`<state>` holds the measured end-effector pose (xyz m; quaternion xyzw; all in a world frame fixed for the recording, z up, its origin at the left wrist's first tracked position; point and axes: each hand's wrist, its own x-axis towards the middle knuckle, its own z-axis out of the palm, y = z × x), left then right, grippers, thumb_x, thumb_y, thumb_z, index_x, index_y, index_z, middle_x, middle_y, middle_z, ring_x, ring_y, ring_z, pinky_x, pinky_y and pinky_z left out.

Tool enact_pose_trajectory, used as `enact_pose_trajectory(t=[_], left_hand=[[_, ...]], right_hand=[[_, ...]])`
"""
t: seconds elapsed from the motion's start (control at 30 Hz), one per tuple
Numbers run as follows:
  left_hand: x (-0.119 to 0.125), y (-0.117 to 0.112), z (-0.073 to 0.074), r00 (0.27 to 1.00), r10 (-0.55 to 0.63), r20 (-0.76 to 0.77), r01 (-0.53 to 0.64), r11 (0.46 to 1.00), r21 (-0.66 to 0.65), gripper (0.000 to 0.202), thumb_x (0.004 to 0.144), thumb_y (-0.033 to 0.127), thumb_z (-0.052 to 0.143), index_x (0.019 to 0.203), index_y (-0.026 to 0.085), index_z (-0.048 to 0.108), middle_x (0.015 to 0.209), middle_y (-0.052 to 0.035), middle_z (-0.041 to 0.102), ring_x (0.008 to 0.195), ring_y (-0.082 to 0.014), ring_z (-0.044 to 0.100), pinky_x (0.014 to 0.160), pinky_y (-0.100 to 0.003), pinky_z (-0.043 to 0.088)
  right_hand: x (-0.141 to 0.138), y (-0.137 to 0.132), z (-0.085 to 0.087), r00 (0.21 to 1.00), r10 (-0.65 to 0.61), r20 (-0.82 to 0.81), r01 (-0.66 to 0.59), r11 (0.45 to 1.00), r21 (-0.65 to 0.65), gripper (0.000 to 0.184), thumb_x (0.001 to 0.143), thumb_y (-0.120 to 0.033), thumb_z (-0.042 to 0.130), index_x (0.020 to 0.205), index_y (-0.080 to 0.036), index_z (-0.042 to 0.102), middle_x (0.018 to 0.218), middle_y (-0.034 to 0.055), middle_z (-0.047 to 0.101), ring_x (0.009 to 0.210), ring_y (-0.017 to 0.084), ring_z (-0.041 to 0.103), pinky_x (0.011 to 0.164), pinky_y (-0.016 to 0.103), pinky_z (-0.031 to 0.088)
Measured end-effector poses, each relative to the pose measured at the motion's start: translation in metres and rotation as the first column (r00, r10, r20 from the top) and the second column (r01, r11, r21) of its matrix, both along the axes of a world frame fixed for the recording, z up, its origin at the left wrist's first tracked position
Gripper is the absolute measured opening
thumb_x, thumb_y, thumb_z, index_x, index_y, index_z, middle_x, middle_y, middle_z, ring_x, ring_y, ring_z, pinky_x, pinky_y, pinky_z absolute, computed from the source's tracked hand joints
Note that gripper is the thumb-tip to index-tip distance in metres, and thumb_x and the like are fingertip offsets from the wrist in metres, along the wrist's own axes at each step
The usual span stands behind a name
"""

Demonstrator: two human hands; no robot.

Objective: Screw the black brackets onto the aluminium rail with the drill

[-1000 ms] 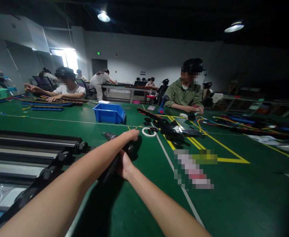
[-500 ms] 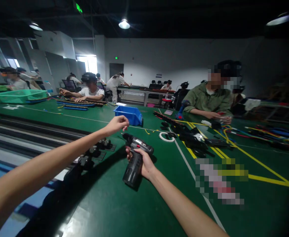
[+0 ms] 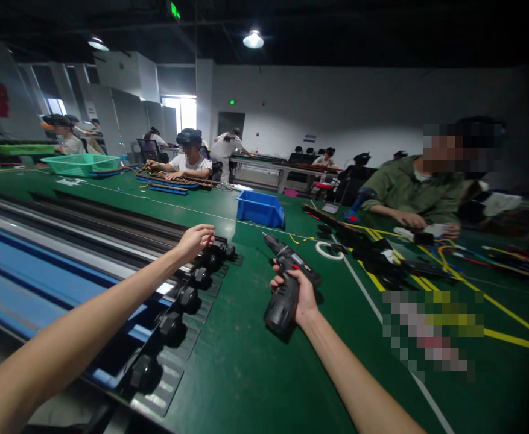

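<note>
My right hand [image 3: 297, 292] is wrapped round the grip of a black cordless drill [image 3: 285, 295], whose long thin bit points away from me, up and left. My left hand [image 3: 195, 241] hovers near the far end of a row of black knobs [image 3: 172, 325] with slotted flat plates. Its fingers are pressed together; anything between them is too small to make out. The knobs sit at the ends of long black, silver and blue rails [image 3: 56, 265] that run off to the left. A blue bin [image 3: 260, 209] stands just beyond the drill.
A white ring [image 3: 330, 251] lies right of the drill on the green table [image 3: 232, 367]. A co-worker in a green shirt [image 3: 409, 193] sits at the right behind dark parts and coloured cables [image 3: 494, 256]. A green basket [image 3: 81, 164] stands at the far left.
My left hand has moved left, away from the drill's tip to above the knobs. The drill stays in my right hand. My view has turned left, showing more rails.
</note>
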<state>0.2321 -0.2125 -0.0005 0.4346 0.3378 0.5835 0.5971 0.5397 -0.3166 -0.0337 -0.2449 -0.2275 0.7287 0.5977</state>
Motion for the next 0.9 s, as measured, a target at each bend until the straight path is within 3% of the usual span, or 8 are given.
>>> enact_pose_trajectory(t=[0.13, 0.27, 0.43, 0.57, 0.77, 0.9], left_hand=[[-0.006, -0.002, 0.0, 0.998, -0.068, 0.004, 0.068, 0.997, 0.034, 0.028, 0.07, 0.014, 0.076, 0.096, 0.01, 0.064, 0.08, -0.0082, 0.066, 0.071, -0.0144, 0.064, 0.066, -0.026, 0.05], [-0.01, -0.006, 0.002, 1.0, -0.019, 0.012, 0.019, 1.0, 0.022, 0.024, 0.071, 0.02, 0.079, 0.087, 0.011, 0.063, 0.076, -0.006, 0.065, 0.068, -0.0131, 0.062, 0.065, -0.026, 0.049], [-0.005, -0.013, 0.008, 1.0, 0.008, -0.029, -0.007, 1.0, 0.015, 0.025, 0.07, 0.023, 0.081, 0.083, 0.011, 0.064, 0.066, -0.0017, 0.06, 0.058, -0.0093, 0.056, 0.056, -0.022, 0.043], [-0.003, -0.016, 0.011, 0.999, 0.019, -0.044, -0.018, 1.0, 0.023, 0.025, 0.068, 0.023, 0.082, 0.08, 0.011, 0.064, 0.063, -0.0002, 0.057, 0.057, -0.0085, 0.055, 0.054, -0.021, 0.041], [-0.003, -0.015, 0.011, 0.999, 0.013, -0.048, -0.012, 1.0, 0.018, 0.024, 0.068, 0.02, 0.082, 0.082, 0.01, 0.065, 0.067, -0.0025, 0.061, 0.061, -0.0098, 0.057, 0.057, -0.022, 0.044], [-0.003, -0.014, 0.01, 0.999, -0.009, -0.049, 0.009, 1.0, 0.01, 0.024, 0.069, 0.019, 0.081, 0.084, 0.009, 0.066, 0.068, -0.0043, 0.062, 0.063, -0.0105, 0.058, 0.058, -0.022, 0.045]], right_hand=[[-0.014, -0.008, 0.002, 0.995, 0.094, -0.017, -0.094, 0.995, 0.043, 0.034, 0.08, -0.021, 0.054, 0.114, -0.018, 0.059, 0.093, 0.0027, 0.066, 0.054, 0.009, 0.052, 0.06, 0.026, 0.053], [-0.021, -0.009, 0.003, 0.974, 0.223, 0.035, -0.224, 0.974, 0.026, 0.033, 0.082, -0.023, 0.052, 0.113, -0.018, 0.06, 0.092, 0.0034, 0.064, 0.054, 0.009, 0.051, 0.055, 0.024, 0.048], [-0.021, -0.01, 0.004, 0.951, 0.295, 0.094, -0.299, 0.954, 0.035, 0.036, 0.081, -0.024, 0.051, 0.114, -0.016, 0.06, 0.093, 0.0046, 0.064, 0.055, 0.01, 0.052, 0.057, 0.025, 0.046], [-0.02, -0.01, 0.004, 0.947, 0.308, 0.09, -0.313, 0.948, 0.054, 0.036, 0.081, -0.024, 0.05, 0.114, -0.013, 0.06, 0.091, 0.0052, 0.064, 0.056, 0.01, 0.052, 0.06, 0.024, 0.045], [-0.016, -0.009, 0.003, 0.919, 0.381, 0.1, -0.381, 0.924, -0.026, 0.038, 0.081, -0.028, 0.051, 0.115, -0.013, 0.059, 0.086, 0.0061, 0.065, 0.058, 0.012, 0.055, 0.055, 0.024, 0.044], [-0.018, -0.01, 0.004, 0.934, 0.342, 0.1, -0.345, 0.938, 0.014, 0.038, 0.079, -0.026, 0.053, 0.114, -0.014, 0.059, 0.09, 0.0056, 0.066, 0.057, 0.011, 0.054, 0.058, 0.024, 0.045]])
